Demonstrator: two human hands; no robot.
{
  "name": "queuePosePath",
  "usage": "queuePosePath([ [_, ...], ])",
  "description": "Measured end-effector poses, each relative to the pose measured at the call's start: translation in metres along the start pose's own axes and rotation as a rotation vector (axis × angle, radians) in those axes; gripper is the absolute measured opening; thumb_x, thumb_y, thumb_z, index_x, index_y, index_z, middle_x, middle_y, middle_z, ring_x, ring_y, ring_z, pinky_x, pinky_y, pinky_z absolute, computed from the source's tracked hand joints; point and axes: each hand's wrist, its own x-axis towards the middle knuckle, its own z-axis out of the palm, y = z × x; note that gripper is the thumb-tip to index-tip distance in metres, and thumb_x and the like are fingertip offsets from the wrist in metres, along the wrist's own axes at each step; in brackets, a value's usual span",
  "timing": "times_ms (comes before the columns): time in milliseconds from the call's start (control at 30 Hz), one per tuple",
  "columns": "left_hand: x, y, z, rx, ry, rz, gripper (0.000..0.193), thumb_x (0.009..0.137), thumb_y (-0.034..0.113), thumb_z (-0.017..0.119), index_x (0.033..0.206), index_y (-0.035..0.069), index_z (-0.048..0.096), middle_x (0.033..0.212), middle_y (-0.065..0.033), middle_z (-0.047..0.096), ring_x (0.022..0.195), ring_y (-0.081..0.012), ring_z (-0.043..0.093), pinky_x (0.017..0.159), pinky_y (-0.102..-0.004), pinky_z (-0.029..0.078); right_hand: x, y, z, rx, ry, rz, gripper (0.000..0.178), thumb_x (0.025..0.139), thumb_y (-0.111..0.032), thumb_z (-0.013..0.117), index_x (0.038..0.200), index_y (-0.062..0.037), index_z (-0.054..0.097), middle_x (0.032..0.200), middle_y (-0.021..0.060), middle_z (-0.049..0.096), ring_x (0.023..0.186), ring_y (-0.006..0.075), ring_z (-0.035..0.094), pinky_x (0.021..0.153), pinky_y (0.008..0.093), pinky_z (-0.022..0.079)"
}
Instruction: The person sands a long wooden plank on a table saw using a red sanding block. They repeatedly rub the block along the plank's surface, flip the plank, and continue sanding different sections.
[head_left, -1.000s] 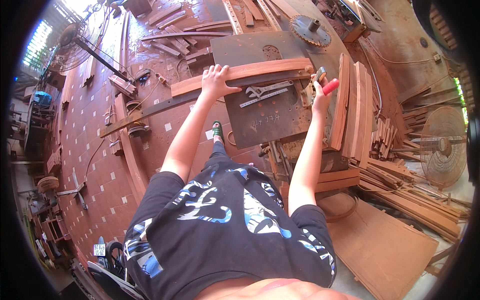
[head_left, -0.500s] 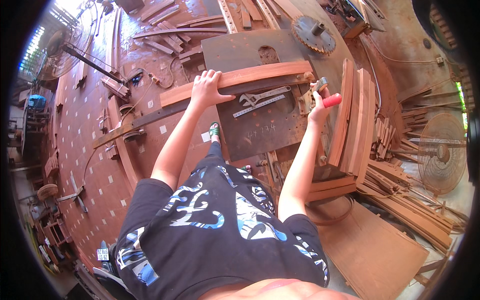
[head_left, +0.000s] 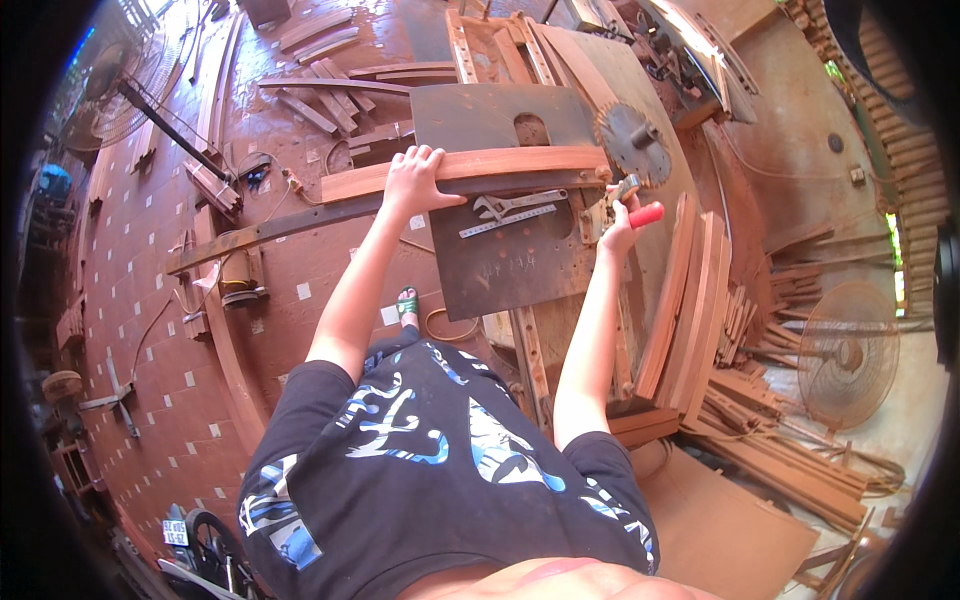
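Observation:
My left hand (head_left: pixel 412 185) grips a curved reddish wooden board (head_left: pixel 510 160), fingers over its far edge and thumb stretched along the near side. The board lies across a dark steel plate (head_left: pixel 480 275), against a long dark bar (head_left: pixel 300 226). At the board's right end my right hand (head_left: pixel 618 235) is closed around a red-handled clamp (head_left: pixel 646 215); its mechanism is partly hidden by my fingers. Just beyond that end stands a toothed circular saw blade (head_left: pixel 632 145). An adjustable wrench (head_left: pixel 520 203) and a white ruler (head_left: pixel 507 221) rest on the plate.
Stacked curved boards (head_left: pixel 685 310) stand right of my right arm. Farther right are a pile of wood strips (head_left: pixel 770 450) and a round fan (head_left: pixel 848 355). Loose wood pieces (head_left: pixel 335 95) lie on the tiled floor at far left. A brown sheet (head_left: pixel 720 510) lies at lower right.
The steel plate, with the board and both my hands, has slid forward relative to the saw blade. The board's right end is now close beside the blade. Both hands keep their grip.

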Motion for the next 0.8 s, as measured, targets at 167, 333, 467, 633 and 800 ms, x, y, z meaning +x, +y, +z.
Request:
queuePosePath([
  [167, 0.031, -0.024, 0.008, -0.01, -0.007, 0.005, 0.093, 0.063, 0.073, 0.083, 0.125, 0.006, 0.065, 0.114, -0.0096, 0.063, 0.114, -0.0283, 0.058, 0.099, -0.0418, 0.044, 0.028, 0.014, 0.026, 0.003, 0.016, 0.004, 0.038, 0.086, 0.004, 0.054, 0.121, 0.0061, 0.066, 0.112, 0.011, 0.073, 0.112, 0.0204, 0.066, 0.107, 0.036, 0.045],
  [333, 0.057, -0.047, 0.013, 0.026, -0.019, 0.012, 0.093, 0.063, 0.073, 0.083, 0.126, 0.006, 0.064, 0.114, -0.0104, 0.063, 0.115, -0.028, 0.058, 0.098, -0.0423, 0.044, 0.045, 0.011, 0.058, 0.003, 0.032, 0.022, 0.039, 0.087, 0.004, 0.054, 0.124, 0.0076, 0.065, 0.114, 0.0119, 0.072, 0.112, 0.0207, 0.066, 0.106, 0.035, 0.046],
  [467, 0.079, -0.064, 0.016, 0.03, -0.013, 0.023, 0.094, 0.063, 0.072, 0.084, 0.126, 0.006, 0.064, 0.115, -0.0108, 0.063, 0.116, -0.0283, 0.058, 0.099, -0.0428, 0.044, 0.058, 0.015, 0.078, 0.009, 0.047, 0.028, 0.038, 0.086, 0.004, 0.054, 0.122, 0.0077, 0.066, 0.113, 0.0112, 0.073, 0.112, 0.0199, 0.066, 0.106, 0.0342, 0.046],
  [633, 0.104, -0.078, 0.019, 0.01, -0.081, -0.013, 0.094, 0.062, 0.074, 0.083, 0.125, 0.007, 0.064, 0.118, -0.012, 0.063, 0.121, -0.0289, 0.057, 0.101, -0.0445, 0.043, 0.079, 0.034, 0.095, -0.036, 0.075, 0.003, 0.035, 0.085, 0.005, 0.052, 0.116, 0.0079, 0.068, 0.11, 0.0103, 0.073, 0.109, 0.0194, 0.067, 0.105, 0.0338, 0.046],
  [800, 0.13, -0.097, 0.029, 0.016, -0.063, 0.001, 0.094, 0.061, 0.074, 0.083, 0.124, 0.007, 0.065, 0.117, -0.0121, 0.063, 0.121, -0.0282, 0.057, 0.1, -0.0443, 0.044, 0.1, 0.046, 0.117, -0.007, 0.073, 0.023, 0.032, 0.085, 0.004, 0.053, 0.112, 0.0059, 0.069, 0.109, 0.011, 0.074, 0.108, 0.0202, 0.067, 0.106, 0.0335, 0.045],
])
